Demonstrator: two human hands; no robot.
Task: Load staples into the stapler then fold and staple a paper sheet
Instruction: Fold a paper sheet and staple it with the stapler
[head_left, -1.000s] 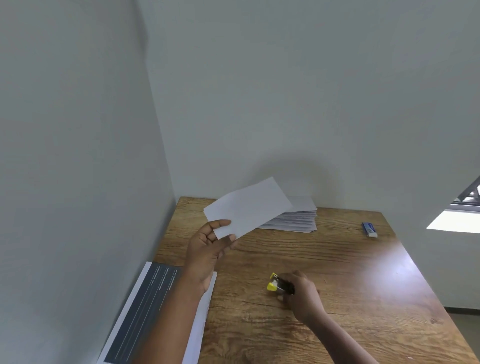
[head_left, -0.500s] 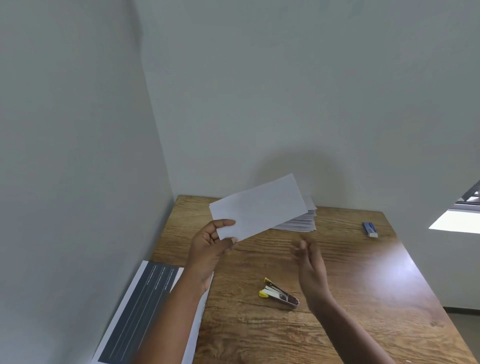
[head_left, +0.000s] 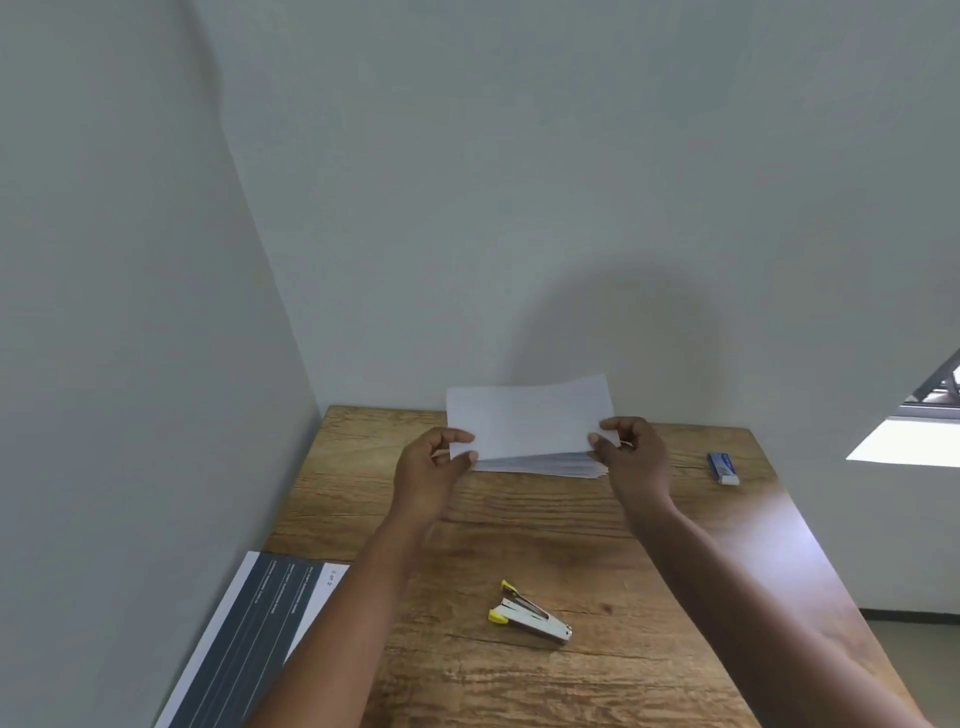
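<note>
Head view, looking down over a wooden table (head_left: 519, 519) pushed into a corner of pale grey walls. I hold a folded white paper sheet (head_left: 527, 415) out in front of me, above the far side of the table. My left hand (head_left: 431, 470) pinches its lower left corner between thumb and fingers, and my right hand (head_left: 631, 449) pinches its lower right edge the same way, so the sheet stretches flat and level between them. Directly under and behind the sheet lies a stack of white papers (head_left: 545, 462) near the back wall.

The stapler (head_left: 530, 613), silver with yellow tips, rests on the table nearer to me, between my forearms and touched by neither hand; its yellow-tipped end gapes slightly apart. A small blue-and-white eraser (head_left: 723, 465) sits far right, well apart from the stack. A dark printed sheet with a white border (head_left: 249, 639) lies along the left table edge, partly under my left forearm.
</note>
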